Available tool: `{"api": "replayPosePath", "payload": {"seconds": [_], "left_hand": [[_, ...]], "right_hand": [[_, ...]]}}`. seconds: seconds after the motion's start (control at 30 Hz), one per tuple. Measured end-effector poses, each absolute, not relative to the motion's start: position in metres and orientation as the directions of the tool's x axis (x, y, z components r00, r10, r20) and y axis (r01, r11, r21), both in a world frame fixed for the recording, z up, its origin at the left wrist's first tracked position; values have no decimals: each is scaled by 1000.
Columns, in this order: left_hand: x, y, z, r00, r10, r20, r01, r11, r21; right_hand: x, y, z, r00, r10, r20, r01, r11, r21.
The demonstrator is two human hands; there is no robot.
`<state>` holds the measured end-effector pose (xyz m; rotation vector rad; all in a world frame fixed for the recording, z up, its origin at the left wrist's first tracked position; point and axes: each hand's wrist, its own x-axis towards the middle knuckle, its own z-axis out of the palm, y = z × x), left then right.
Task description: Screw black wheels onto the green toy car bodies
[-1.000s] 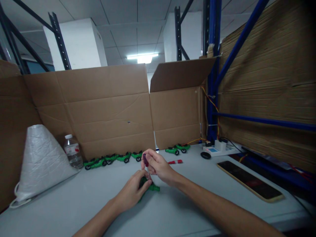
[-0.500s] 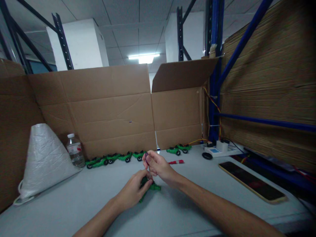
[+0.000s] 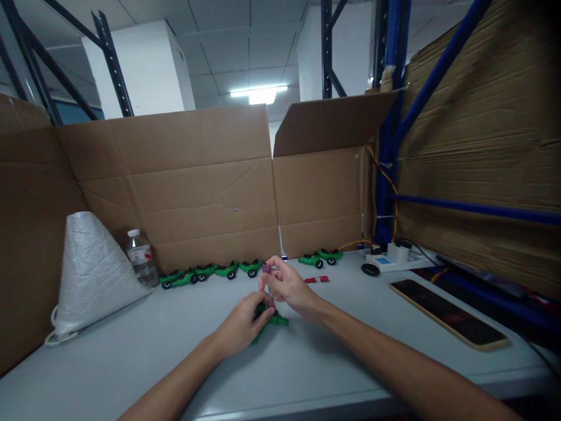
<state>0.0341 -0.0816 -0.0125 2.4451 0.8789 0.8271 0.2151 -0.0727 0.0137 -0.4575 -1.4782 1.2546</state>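
My left hand (image 3: 246, 323) is closed on a green toy car (image 3: 277, 320) low over the white table, covering much of it. Between the fingers of my right hand (image 3: 288, 286) is a screwdriver (image 3: 265, 267) with a purple handle. It stands nearly upright, its thin shaft running down to the toy car by my left fingertips. The tip is hidden among the fingers. Behind my hands, several green toy cars (image 3: 227, 270) with black wheels line the back of the table. A red pen-like object (image 3: 316, 279) lies just beyond my right hand.
A silvery-white drawstring bag (image 3: 94, 280) and a water bottle (image 3: 142, 257) stand at the left. To the right are a phone (image 3: 447, 313), a black ring (image 3: 370, 269) and a white power strip (image 3: 401, 258) with cables. Cardboard walls (image 3: 197, 193) and blue rack posts enclose the table (image 3: 175, 327).
The view has tipped slightly downward, showing more of the table's front edge. Both hands keep their hold on the toy car and the screwdriver, almost in the same place.
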Motion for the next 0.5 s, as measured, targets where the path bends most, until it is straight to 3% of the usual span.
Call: {"api": "replayPosePath", "payload": {"seconds": [0.5], "left_hand": [[34,-78,-16,614,674,411,431,-722,541]], "right_hand": [[216,-66,7,-347,803,483,-338,374,-864]]}}
